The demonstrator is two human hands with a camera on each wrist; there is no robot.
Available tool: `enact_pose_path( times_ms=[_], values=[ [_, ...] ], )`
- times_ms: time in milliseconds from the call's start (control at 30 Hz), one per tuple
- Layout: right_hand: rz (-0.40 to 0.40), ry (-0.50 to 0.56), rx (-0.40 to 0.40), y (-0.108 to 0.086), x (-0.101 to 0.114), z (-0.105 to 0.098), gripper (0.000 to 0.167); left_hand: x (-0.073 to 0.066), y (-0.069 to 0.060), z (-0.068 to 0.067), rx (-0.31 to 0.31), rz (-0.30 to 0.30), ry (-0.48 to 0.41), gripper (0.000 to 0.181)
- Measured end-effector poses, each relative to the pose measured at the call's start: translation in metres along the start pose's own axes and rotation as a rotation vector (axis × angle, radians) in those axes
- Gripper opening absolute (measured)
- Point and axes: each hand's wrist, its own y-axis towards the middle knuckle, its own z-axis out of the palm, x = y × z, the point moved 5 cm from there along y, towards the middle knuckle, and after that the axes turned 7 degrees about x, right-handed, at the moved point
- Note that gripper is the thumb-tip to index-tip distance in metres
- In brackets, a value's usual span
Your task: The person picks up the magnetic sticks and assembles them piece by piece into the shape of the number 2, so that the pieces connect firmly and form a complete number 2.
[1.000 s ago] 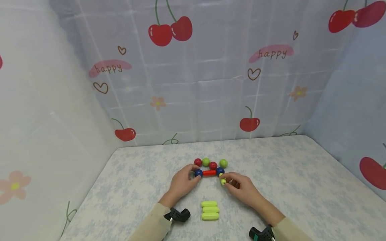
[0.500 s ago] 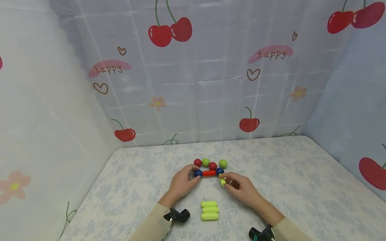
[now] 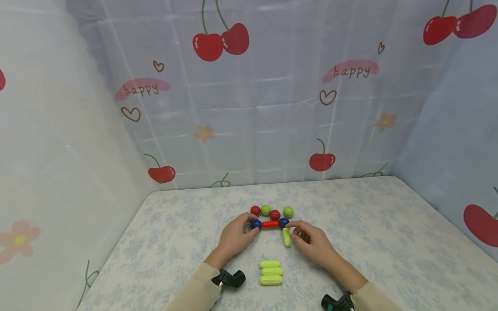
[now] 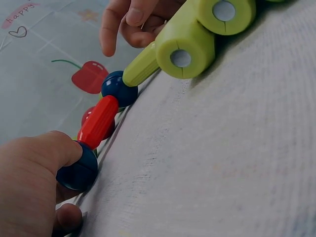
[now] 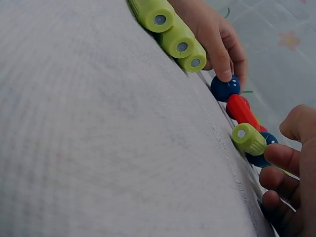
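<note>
My left hand [image 3: 236, 235] pinches a blue ball [image 3: 256, 224] between thumb and fingers. A red rod [image 3: 270, 224] joins that ball to a second blue ball [image 3: 284, 222] on the right. From this right ball a yellow-green rod [image 3: 286, 237] runs toward me, its end touching the ball in the left wrist view. My right hand [image 3: 313, 242] is just right of the rod and holds nothing. Its index fingertip is close to the right ball; contact is unclear. In the right wrist view a metal disc shows in the rod's near end [image 5: 241, 134].
Behind the blue balls sit two red balls [image 3: 275, 215] and two green balls [image 3: 288, 212]. Three yellow-green rods [image 3: 271, 272] lie side by side nearer me. A cherry-print curtain [image 3: 249, 108] stands behind the table [image 3: 175, 224].
My right hand has let go of the yellow-green rod, which now lies by the right blue ball with more of it showing. My left hand keeps its hold in place.
</note>
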Motion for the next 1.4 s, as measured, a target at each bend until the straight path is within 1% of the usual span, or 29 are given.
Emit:
enact_pose_path(
  times_ms=[200,333,433,567,733,933,1033,1167,1400],
  values=[
    [0.034,-0.027,-0.097,0.003,-0.001,-0.005,0.030,-0.001,0.000,0.001,0.002,0.007,-0.003,0.030],
    [0.102,-0.059,-0.125,0.009,-0.003,-0.009,0.036,-0.001,0.000,0.001,0.003,0.019,-0.001,0.030],
    [0.152,-0.096,-0.118,0.017,-0.003,-0.013,0.041,-0.002,0.001,0.000,-0.007,0.028,0.000,0.029],
    [0.189,-0.133,-0.095,0.030,-0.006,-0.016,0.046,-0.001,0.001,0.000,-0.010,0.027,-0.004,0.029],
    [0.216,-0.154,-0.057,0.044,-0.012,-0.013,0.050,0.002,0.000,0.004,0.003,0.021,-0.009,0.030],
    [0.243,-0.169,-0.029,0.054,-0.021,-0.008,0.047,0.001,-0.001,0.005,0.005,0.018,-0.019,0.029],
    [0.253,-0.174,-0.014,0.057,-0.025,-0.006,0.043,0.001,-0.001,0.004,0.004,0.025,-0.017,0.029],
    [0.237,-0.203,-0.003,0.059,-0.027,-0.006,0.038,0.000,-0.001,0.003,0.001,0.029,-0.016,0.028],
    [0.223,-0.234,-0.016,0.059,-0.025,-0.007,0.035,0.002,0.000,0.001,-0.003,0.015,-0.014,0.026]
  ],
)
